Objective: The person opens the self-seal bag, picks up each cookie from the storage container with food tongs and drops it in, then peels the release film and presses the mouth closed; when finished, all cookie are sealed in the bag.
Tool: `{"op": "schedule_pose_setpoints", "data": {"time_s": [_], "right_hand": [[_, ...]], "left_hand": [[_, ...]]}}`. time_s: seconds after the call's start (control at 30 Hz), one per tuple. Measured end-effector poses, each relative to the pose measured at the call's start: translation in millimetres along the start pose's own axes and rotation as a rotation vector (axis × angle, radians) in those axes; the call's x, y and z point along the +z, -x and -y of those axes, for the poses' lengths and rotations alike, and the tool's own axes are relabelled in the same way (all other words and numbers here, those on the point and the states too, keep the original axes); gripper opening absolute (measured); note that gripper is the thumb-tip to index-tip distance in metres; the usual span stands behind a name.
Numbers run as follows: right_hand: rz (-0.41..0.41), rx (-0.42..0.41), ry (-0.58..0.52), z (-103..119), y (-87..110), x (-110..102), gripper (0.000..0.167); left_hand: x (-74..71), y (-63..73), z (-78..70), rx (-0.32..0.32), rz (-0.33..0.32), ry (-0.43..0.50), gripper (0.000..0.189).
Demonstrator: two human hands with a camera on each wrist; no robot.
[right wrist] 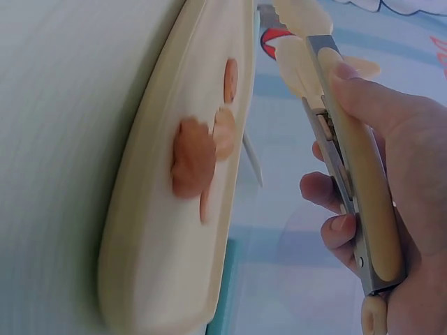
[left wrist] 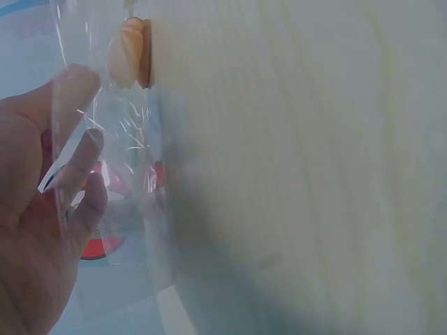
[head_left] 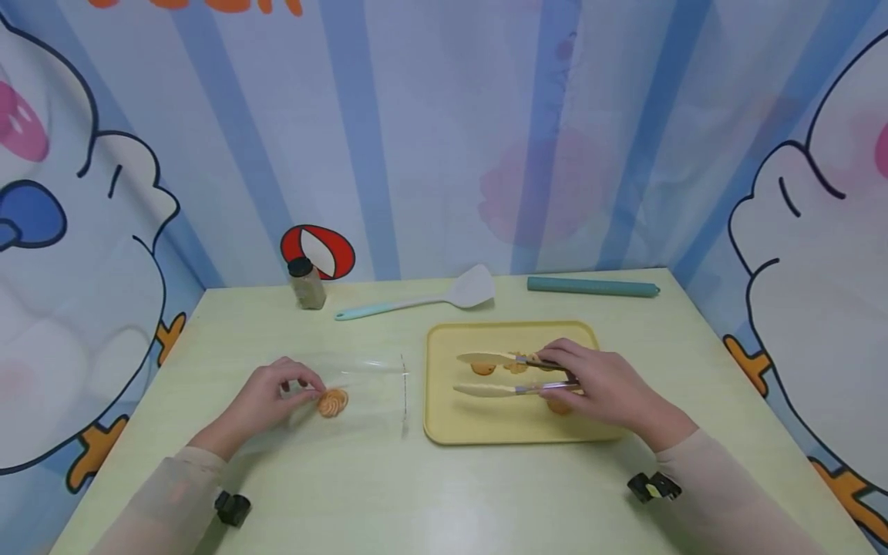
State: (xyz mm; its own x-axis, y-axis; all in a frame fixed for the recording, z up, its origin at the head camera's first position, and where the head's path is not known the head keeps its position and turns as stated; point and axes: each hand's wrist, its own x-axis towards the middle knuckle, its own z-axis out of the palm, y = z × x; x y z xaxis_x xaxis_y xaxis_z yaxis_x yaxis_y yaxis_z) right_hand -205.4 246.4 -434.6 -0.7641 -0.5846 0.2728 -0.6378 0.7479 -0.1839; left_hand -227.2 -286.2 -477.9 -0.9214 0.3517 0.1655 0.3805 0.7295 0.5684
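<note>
A clear plastic bag (head_left: 371, 401) lies flat on the table at left of centre. Inside it is a swirled round cookie (head_left: 333, 402), seen edge-on through the film in the left wrist view. My left hand (head_left: 270, 397) pinches the bag between thumb and fingertips right beside that cookie. With my right hand (head_left: 607, 381) I grip a pair of tongs (right wrist: 367, 188) by the handles, above the yellow tray (head_left: 437, 424). Their cream tips stand apart, nothing between them. Several cookies lie on the tray, including a round one (head_left: 483, 369) and a flower-shaped one (head_left: 516, 368); hand and tongs partly hide others.
Along the back of the table stand a spice jar (head_left: 307, 285) with a black lid, a spatula (head_left: 472, 289) with a mint handle, and a long teal stick-shaped thing (head_left: 593, 287). Behind them hangs a striped cartoon cloth (head_left: 444, 139), with cartoon panels at both sides.
</note>
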Motion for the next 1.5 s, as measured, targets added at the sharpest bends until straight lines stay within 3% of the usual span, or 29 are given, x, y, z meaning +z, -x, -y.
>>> {"op": "schedule_pose_setpoints", "data": {"time_s": [0.57,1.0,1.5], "right_hand": [[0.037,0.141,0.026,-30.8,60.9,-26.7,0.045],[0.014,0.173,0.037,-43.3,86.7,-36.5,0.044],[0.072,0.216,-0.004,-50.1,105.4,-39.3,0.045]], "left_hand": [[-0.4,-0.3,-1.8,-0.008,0.005,0.015,0.018],[0.7,-2.8,-3.2,0.008,0.004,0.003,0.019],[-1.8,-2.4,-4.2,0.02,0.01,0.003,0.017]]}}
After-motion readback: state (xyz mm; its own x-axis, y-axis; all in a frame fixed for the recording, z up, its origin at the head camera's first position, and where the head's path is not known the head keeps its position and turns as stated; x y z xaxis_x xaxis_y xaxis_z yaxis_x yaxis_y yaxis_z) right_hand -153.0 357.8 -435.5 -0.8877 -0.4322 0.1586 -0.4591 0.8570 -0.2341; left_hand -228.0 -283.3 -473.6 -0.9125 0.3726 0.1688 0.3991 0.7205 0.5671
